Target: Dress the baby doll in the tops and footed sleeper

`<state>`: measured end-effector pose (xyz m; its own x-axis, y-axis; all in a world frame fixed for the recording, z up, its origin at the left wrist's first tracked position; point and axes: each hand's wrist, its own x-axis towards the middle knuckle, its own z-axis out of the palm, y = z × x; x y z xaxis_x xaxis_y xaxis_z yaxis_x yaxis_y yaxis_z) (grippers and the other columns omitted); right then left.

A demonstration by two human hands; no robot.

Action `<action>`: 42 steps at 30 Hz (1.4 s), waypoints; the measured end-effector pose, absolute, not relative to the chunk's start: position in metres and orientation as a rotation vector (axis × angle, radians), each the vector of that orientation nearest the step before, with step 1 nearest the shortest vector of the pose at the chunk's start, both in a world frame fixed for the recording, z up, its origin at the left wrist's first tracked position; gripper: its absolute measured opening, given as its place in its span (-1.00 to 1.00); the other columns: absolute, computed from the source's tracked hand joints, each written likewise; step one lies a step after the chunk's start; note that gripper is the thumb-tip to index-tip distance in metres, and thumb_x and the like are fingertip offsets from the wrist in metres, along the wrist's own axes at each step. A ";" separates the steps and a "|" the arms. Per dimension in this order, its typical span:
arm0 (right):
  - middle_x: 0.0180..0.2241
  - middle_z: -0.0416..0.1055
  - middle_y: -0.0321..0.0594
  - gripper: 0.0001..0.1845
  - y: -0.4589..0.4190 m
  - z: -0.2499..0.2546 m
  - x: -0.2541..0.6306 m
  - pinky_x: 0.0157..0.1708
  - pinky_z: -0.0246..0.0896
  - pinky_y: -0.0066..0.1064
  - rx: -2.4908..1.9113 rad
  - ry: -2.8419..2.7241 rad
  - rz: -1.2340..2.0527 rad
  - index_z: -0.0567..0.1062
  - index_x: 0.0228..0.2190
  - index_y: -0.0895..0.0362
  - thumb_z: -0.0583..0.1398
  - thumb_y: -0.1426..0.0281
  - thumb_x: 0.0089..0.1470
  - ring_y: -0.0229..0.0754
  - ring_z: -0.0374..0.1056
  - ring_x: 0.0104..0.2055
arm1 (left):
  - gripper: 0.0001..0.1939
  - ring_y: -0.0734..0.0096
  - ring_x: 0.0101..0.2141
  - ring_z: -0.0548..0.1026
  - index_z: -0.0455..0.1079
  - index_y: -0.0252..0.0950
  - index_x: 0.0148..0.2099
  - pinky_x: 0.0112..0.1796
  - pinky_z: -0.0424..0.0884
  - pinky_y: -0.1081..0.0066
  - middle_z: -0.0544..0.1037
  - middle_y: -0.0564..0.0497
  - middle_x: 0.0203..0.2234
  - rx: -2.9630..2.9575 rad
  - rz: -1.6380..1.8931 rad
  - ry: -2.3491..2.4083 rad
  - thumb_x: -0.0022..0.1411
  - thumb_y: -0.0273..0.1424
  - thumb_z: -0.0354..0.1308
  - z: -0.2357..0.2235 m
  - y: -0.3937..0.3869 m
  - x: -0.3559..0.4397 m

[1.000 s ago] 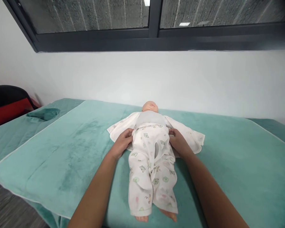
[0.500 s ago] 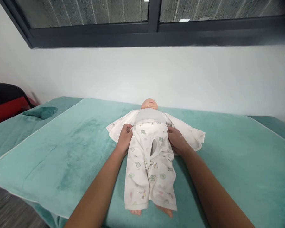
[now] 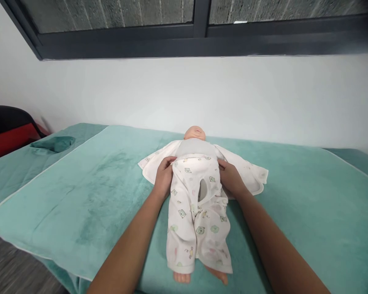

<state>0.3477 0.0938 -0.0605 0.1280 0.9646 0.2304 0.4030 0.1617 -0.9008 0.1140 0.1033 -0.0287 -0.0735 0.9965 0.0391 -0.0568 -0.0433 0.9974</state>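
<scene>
Two hands, the left hand [image 3: 164, 175] and right hand [image 3: 232, 178], grasp opposite sides of the patterned trousers [image 3: 202, 220] at the waist, equally near. Worn by a doll [image 3: 195, 132], they lie lengthwise between the bed's [image 3: 95, 183] far and near edges. No readable writing shows.

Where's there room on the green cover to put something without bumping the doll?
There's bare green cover between the left arm and the dark green hollow, and from the right arm toward the picture's right edge. The middle is crowded: doll, spread top, trousers, left hand and right hand bunch together.
</scene>
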 end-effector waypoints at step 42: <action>-0.32 0.33 -0.28 -0.64 0.114 0.009 0.333 -0.30 0.12 -0.35 -1.393 -1.784 0.793 0.39 -0.50 0.09 0.25 0.05 -0.04 -0.19 0.22 -0.32 | -0.88 0.27 -0.43 0.38 0.16 -0.19 -0.17 -0.30 0.23 0.34 0.36 0.08 -0.51 1.944 1.174 1.402 0.32 -0.27 -0.05 -0.014 0.159 0.113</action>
